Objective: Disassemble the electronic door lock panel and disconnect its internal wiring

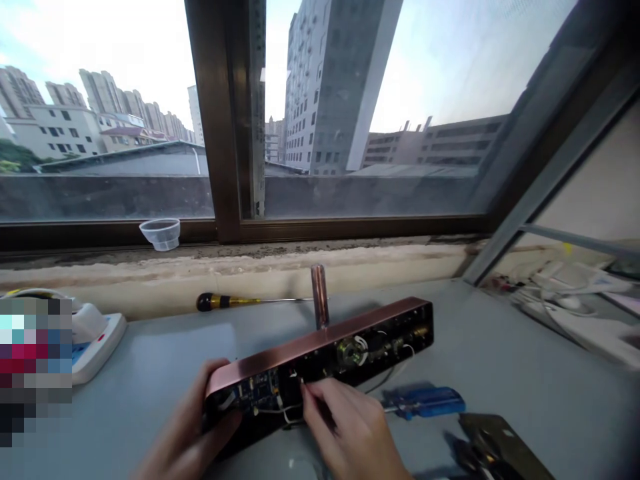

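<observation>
A long copper-coloured housing (350, 328) stands tilted on the grey table, its open side facing me, with a copper tube (320, 293) rising from its top. Inside show a blue circuit board (260, 390), a round part (351, 353) and thin white wires (287, 408). My left hand (195, 423) grips the housing's left end, thumb on the open side. At the middle of the opening, my right hand (350, 420) has thumb and forefinger pinched together by the wires. What lies between those fingertips is too small to make out.
Right of my right hand lies a blue-handled screwdriver (430, 402), with a dark flat object (510, 433) nearer me. Behind the housing rests a long yellow-and-black screwdriver (225, 302). A clear cup (163, 235) sits on the sill; a white power strip (107, 347) is at left.
</observation>
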A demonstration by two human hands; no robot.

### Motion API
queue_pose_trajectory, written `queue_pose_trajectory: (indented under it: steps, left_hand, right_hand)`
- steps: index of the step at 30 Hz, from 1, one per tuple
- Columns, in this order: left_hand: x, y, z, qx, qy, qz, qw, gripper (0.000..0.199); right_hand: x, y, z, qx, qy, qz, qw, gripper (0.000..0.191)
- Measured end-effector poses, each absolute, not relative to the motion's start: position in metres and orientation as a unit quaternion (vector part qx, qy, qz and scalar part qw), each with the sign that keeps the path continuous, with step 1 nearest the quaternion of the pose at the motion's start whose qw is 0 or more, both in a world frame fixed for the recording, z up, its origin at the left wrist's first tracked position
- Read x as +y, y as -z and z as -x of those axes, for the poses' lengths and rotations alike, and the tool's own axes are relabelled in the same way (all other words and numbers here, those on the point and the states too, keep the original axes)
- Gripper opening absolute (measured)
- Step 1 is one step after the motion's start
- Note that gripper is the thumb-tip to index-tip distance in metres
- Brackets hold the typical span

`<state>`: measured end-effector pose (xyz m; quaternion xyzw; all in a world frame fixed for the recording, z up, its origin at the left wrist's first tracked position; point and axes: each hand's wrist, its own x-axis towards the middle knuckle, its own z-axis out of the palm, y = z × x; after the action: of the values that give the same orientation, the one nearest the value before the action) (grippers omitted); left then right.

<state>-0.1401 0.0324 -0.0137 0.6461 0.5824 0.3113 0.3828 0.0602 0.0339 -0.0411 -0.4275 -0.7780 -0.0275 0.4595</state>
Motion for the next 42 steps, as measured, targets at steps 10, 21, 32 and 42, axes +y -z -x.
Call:
queue_pose_trajectory:
  steps: [10,21,32,42]
  left_hand:
    - [0.034,0.021,0.141,0.608,-0.307,-0.634,0.366,0.04]
    - [0.035,0.015,0.138,0.606,-0.319,-0.631,0.363,0.04]
    - [0.032,0.006,0.143,0.587,-0.31,-0.636,0.393,0.045]
    - [0.032,0.012,0.138,0.589,-0.337,-0.633,0.371,0.04]
  right_hand:
    - [0.032,0.045,-0.065,-0.801,0.021,0.418,0.429,0.02]
    - [0.036,0.041,-0.054,-0.736,-0.025,0.503,0.453,0.025]
    - [0.035,0.029,-0.062,-0.765,-0.073,0.498,0.402,0.022]
    - [0.029,0.023,-0.076,-0.727,-0.227,0.503,0.409,0.02]
